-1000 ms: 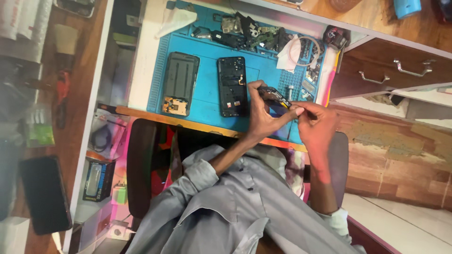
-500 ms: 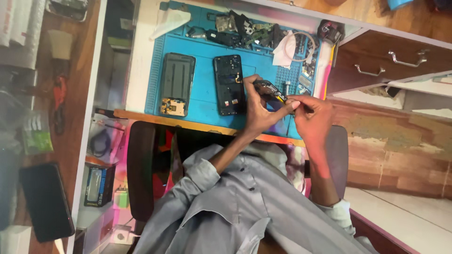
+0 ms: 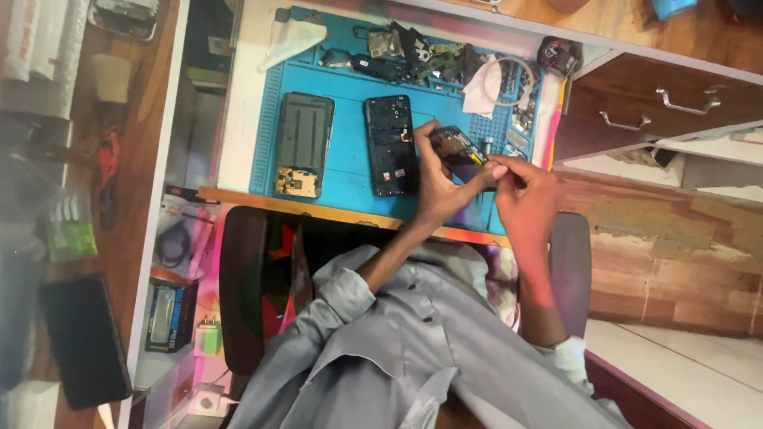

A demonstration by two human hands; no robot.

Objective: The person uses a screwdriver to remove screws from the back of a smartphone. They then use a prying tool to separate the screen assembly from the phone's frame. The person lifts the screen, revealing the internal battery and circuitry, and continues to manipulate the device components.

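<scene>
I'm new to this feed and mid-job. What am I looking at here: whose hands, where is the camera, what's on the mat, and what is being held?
There is no machine here: a person in a grey shirt works with two bare hands. The single picture comes from a camera on the person's head, looking down, so the view appears turned around.

On the desk lies a blue mat. On it are two opened phones: one with a bare frame, one dark phone. Along the mat's far edge sit loose parts and a white cloth.

The left hand and right hand together hold a third dark phone part just above the mat. Whether a tool is pinched in the right fingers is too small to tell.
</scene>
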